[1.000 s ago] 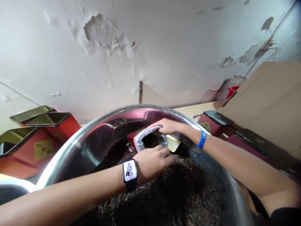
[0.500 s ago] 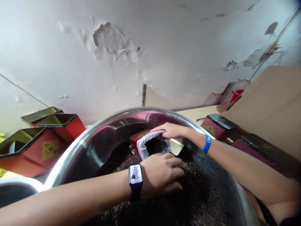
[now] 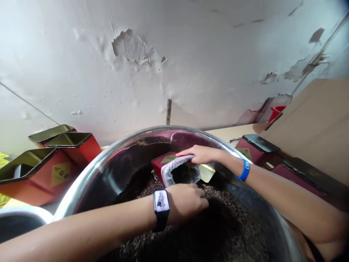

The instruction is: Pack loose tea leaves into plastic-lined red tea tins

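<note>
A red tin [image 3: 158, 168] lies on its side in a big metal basin [image 3: 124, 140], its mouth lined with a clear plastic bag [image 3: 167, 174]. My right hand [image 3: 198, 154], with a blue wristband, grips the tin and bag at the upper edge of the mouth. Dark loose tea leaves [image 3: 240, 225] fill the basin below. Just in front of the mouth, my left hand [image 3: 187, 203], with a black watch, is low over the leaves. Its fingers are curled together, palm down, and what they may hold is hidden. A pale gold flap [image 3: 207, 173] shows right of the bag.
Several open red tins [image 3: 40, 178] with yellow labels stand left of the basin. On the right are closed dark red tins [image 3: 257, 147] beside a cardboard sheet [image 3: 319, 120]. A white-rimmed container [image 3: 27, 213] sits at the lower left, and a peeling wall [image 3: 191, 72] rises behind.
My left hand's fingers, spread before, have curled together and dipped lower toward the leaves. My right hand keeps its grip on the tin. The whole view has shifted slightly.
</note>
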{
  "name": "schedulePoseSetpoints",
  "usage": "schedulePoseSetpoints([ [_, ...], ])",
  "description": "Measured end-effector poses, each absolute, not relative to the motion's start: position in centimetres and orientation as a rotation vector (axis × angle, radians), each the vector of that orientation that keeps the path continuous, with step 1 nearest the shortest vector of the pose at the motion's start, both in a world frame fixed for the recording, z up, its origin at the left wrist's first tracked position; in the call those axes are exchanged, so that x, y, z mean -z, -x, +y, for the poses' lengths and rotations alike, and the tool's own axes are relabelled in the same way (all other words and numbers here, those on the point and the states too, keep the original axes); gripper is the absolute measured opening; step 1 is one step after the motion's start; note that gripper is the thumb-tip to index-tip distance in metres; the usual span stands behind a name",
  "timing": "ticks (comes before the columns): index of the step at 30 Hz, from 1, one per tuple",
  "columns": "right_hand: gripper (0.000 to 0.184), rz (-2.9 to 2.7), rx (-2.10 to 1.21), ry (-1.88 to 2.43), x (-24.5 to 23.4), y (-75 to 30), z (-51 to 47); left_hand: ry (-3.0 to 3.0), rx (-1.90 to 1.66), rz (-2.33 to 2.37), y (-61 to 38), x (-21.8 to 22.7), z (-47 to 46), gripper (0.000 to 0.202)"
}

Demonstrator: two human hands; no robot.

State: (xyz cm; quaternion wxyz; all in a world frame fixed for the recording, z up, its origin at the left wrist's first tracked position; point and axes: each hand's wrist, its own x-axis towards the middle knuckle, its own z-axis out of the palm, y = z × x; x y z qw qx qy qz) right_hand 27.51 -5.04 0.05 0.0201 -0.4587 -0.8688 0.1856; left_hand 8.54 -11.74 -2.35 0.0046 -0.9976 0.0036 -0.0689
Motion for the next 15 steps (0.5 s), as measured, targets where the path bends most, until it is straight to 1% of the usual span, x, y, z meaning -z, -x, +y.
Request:
schedulePoseSetpoints([
  [2, 0.063, -2.696, -0.586, 1.417, 0.0, -27.5, -5.1, 3.056, 0.301, -0.078, -8.4, 1.3, -10.6, 0.014],
  [4, 0.062, -2.682, -0.601, 1.412, 0.1, -27.4, -5.0, 2.94, 0.312, -0.218, -8.6, 1.0, -9.3, 0.017],
  [7, 0.061, -2.634, -0.608, 1.395, 0.4, -27.2, -4.9, 2.784, 0.139, -0.376, -9.0, 2.3, -8.0, 0.022],
  [9, 0.06, -2.601, -0.602, 1.381, 0.7, -27.1, -4.8, 2.765, 0.084, -0.435, -9.2, 3.6, -7.8, 0.023],
  [12, 0.062, -2.605, -0.602, 1.399, 0.8, -26.9, -5.0, 2.797, 0.182, -0.451, -9.1, 4.4, -8.6, 0.022],
  [15, 0.065, -2.643, -0.579, 1.432, 0.6, -26.8, -5.3, 2.865, 0.278, -0.387, -9.0, 3.4, -10.2, 0.022],
])
